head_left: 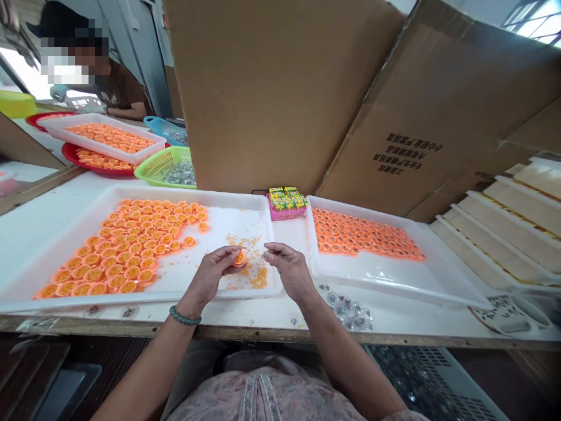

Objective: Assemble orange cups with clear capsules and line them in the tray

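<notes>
A person seated at a white worktable [288, 318] holds a single orange cup [239, 258] in the left hand [213, 272], pinched between thumb and fingers above the right end of a shallow white tray [175, 295]. The right hand [291, 272] hovers just beside it, over the tray's right edge, thumb and fingertips drawn together; from here I cannot tell whether something small sits between them. A beaded bracelet [184, 317] circles the left wrist.

Dozens of matching cups [114, 270] crowd the tray from its near left corner up toward the far edge, while loose yellow-orange bits [258, 278] lie scattered toward its near right corner. A second white tray [394, 280], to the right, carries rows of orange pieces [363, 234] along its far edge. Between the two trays' far corners stands a pink basket [287, 214] packed with yellow-and-green packets [287, 200].

Near the table's front edge, clear pieces [350, 313] lie heaped before the second tray. Tall cardboard sheets [280, 93] rise behind. At the table's far left, a lime-green basket [162, 162] holds more clear pieces, beside stacked trays of orange parts, with a co-worker [127, 88] beyond.
</notes>
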{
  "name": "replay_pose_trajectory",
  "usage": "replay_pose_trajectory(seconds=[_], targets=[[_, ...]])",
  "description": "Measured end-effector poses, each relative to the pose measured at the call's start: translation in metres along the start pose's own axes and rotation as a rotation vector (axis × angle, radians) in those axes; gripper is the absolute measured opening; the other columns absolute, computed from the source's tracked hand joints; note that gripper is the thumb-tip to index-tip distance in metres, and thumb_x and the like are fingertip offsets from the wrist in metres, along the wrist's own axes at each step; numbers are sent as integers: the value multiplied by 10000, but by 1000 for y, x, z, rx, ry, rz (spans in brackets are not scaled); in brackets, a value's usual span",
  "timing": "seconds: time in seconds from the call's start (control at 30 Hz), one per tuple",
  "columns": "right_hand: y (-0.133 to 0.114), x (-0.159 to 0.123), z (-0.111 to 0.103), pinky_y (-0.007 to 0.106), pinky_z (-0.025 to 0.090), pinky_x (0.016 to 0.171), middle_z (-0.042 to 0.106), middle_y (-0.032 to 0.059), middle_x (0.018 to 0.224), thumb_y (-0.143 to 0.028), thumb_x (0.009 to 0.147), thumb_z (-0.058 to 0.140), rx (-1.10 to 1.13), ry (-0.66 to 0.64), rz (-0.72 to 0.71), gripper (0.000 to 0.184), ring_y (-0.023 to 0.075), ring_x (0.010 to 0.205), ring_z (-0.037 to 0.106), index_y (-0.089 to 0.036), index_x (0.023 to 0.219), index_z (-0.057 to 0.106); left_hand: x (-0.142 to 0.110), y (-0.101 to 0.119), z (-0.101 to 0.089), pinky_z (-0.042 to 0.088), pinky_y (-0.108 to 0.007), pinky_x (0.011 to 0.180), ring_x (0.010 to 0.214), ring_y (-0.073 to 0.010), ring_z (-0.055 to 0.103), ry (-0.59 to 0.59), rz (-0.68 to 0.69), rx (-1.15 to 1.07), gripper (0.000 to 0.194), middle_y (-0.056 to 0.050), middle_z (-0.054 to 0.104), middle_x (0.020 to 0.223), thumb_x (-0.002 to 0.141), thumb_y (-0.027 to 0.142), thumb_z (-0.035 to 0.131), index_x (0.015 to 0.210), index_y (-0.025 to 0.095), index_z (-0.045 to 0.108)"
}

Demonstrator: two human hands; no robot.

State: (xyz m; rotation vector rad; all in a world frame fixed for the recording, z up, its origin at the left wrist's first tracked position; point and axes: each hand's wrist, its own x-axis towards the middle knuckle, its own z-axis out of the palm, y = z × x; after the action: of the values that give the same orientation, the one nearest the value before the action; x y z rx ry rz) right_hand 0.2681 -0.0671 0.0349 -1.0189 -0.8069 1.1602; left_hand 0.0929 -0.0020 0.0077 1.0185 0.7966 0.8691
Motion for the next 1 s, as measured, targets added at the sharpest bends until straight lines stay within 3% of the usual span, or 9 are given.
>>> replay_pose_trajectory(seconds=[0.2, 0.33, 0.57, 0.77, 1.0], targets=[[11, 11, 3, 241, 430, 677, 551, -35, 722, -251, 726, 681, -180, -119, -44, 302, 90, 675, 520, -236, 1027, 658, 2, -3, -1, 520, -326, 767, 801, -182, 627, 14, 19, 37, 322, -42, 685, 884, 720, 354, 684, 983, 169, 680], [19, 11, 8, 244, 438, 688, 575, -15, 739, -283, 778, 639, -73, -163, -1, 250, 102, 709, 553, -224, 1021, 644, 2, -4, -2, 521, -322, 763, 802, -178, 618, 31, 10, 48, 312, -39, 682, 889, 708, 354, 694, 959, 169, 689], [23, 3, 11, 223, 463, 686, 559, -25, 787, -235, 682, 736, 296, -103, 76, 243, 108, 763, 597, -220, 883, 600, 2, -1, 0, 508, -348, 806, 823, -191, 625, 33, 4, 43, 330, -60, 693, 909, 709, 374, 693, 957, 156, 687], [23, -1, 8, 198, 420, 619, 528, -30, 722, -220, 696, 717, 351, -77, 46, 184, 77, 656, 499, -204, 816, 578, 0, 0, 1, 509, -356, 803, 793, -189, 633, 57, -1, 44, 346, -61, 703, 860, 676, 388, 718, 930, 153, 697], [21, -2, 7, 213, 443, 619, 531, -19, 741, -254, 680, 713, 301, -40, 69, 262, 93, 669, 524, -210, 914, 602, 0, -2, 2, 517, -357, 789, 798, -195, 637, 53, 11, 75, 358, -64, 704, 888, 684, 389, 708, 959, 160, 695]])
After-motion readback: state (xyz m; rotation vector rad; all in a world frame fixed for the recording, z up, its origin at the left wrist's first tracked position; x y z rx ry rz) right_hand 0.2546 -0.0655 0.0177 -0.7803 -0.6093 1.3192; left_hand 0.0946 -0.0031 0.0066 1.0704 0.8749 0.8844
